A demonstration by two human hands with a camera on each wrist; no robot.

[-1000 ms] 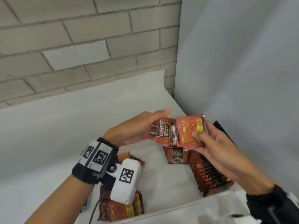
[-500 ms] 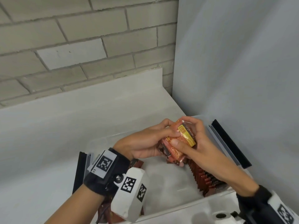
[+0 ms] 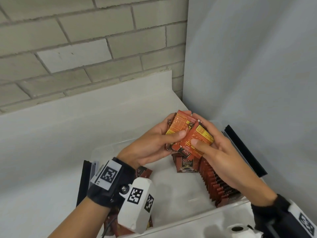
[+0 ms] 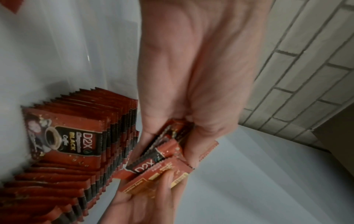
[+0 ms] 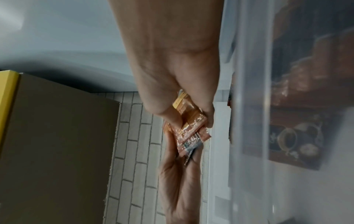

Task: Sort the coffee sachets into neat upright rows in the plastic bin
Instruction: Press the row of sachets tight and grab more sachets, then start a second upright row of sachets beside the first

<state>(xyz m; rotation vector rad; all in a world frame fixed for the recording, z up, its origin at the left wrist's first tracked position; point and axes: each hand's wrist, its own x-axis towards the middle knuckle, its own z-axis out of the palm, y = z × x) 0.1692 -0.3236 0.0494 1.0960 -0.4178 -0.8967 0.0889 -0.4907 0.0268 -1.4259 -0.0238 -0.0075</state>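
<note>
Both hands hold a small bunch of red-orange coffee sachets point(image 3: 187, 133) above the clear plastic bin point(image 3: 109, 148). My left hand point(image 3: 164, 138) grips the bunch from the left, thumb on top. My right hand point(image 3: 205, 143) pinches the front sachet point(image 3: 199, 136) from the right. In the left wrist view the held sachets point(image 4: 162, 157) overlap loosely, and in the right wrist view the bunch point(image 5: 189, 130) sits between both hands. Below, a row of upright sachets point(image 3: 214, 179) runs along the bin's right side, its front one point(image 3: 186, 164) facing me.
Loose sachets point(image 3: 144, 171) lie at the bin's left under my left wrist. Black lid strips point(image 3: 243, 150) flank the bin. A brick wall point(image 3: 85, 48) stands behind and a grey panel point(image 3: 257, 66) closes the right side. The bin's middle floor point(image 3: 173, 191) is bare.
The hands first closed the spread sachets into one bunch and lowered them. The bunch now stands fanned again, held a little higher and further right over the row.
</note>
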